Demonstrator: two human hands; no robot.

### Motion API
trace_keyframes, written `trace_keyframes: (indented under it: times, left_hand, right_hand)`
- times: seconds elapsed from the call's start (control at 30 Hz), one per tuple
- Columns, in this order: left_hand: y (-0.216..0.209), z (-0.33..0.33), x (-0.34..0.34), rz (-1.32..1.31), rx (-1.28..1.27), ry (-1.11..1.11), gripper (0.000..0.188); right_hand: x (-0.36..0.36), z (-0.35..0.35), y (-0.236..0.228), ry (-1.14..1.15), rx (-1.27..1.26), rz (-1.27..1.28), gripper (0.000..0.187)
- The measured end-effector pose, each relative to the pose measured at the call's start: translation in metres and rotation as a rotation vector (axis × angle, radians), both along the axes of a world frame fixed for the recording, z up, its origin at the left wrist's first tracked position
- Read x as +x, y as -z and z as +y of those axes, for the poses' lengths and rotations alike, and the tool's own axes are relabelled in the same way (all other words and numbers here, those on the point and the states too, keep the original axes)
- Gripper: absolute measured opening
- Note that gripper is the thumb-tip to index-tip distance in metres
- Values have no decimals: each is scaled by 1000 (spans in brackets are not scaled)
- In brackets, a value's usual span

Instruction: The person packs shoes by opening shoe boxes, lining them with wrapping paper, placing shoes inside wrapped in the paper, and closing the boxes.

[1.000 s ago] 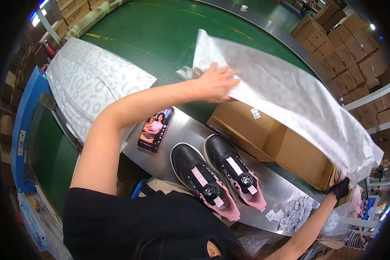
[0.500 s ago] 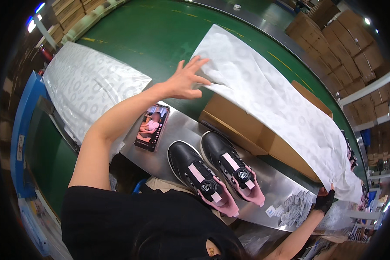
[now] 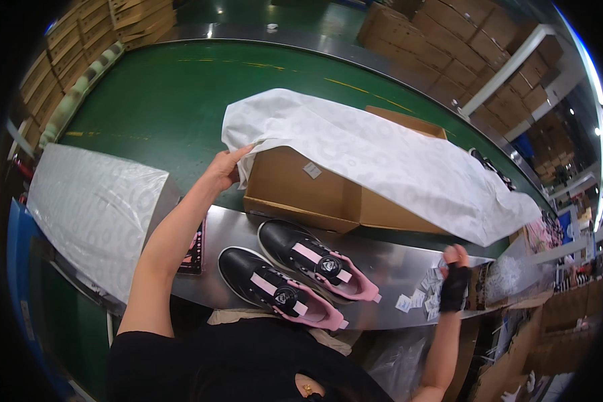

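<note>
two black-and-pink shoes (image 3: 319, 261) sit side by side on the metal counter (image 3: 409, 256), seemingly for easy reach; the left hand (image 3: 224, 170) pinches the white sheet (image 3: 368, 157) at its left edge, likely keeping it spread over the open box (image 3: 298, 216). the right hand (image 3: 455, 278) hovers half-curled by the paper slips (image 3: 419, 299); whether it grips anything, i cannot tell.

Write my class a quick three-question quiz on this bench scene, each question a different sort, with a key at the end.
1. Count: How many black-and-pink shoes stand on the metal surface?

2. True or false: The left hand touches the edge of the white sheet.

3. Multiple choice: Which hand wears a black glove?
A. the left hand
B. the right hand
C. both

Key: 1. Two. 2. True. 3. B.
</note>
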State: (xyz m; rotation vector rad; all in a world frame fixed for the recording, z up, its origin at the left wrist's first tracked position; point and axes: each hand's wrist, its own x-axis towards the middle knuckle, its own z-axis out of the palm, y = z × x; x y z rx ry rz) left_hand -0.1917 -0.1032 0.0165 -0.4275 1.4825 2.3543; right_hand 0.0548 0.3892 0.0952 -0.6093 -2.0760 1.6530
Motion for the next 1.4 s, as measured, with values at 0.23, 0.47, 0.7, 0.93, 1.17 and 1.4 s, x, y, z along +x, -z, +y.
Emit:
trace_keyframes:
  times: [0.23,0.47,0.7,0.93,1.17,1.4]
  left_hand:
    - [-31,40,12,144,-266,69,49]
    - [-23,-6,2,160,-139,161,42]
    - [-46,-65,-5,191,-230,170,41]
    - [-72,-95,-22,296,-464,284,37]
    - [-81,-108,-31,87,-340,185,40]
    - [-108,-120,-72,228,-496,225,34]
  right_hand:
    - [42,-214,-6,-1190,1093,286,22]
    - [18,-220,-16,-1251,1140,33,16]
    - [-71,-178,-133,-715,-2,-7,26]
    - [-176,-145,-105,-606,455,369,49]
    - [-169,-142,-42,-316,-131,-90,25]
    - [-164,-197,-15,-368,299,-13,24]
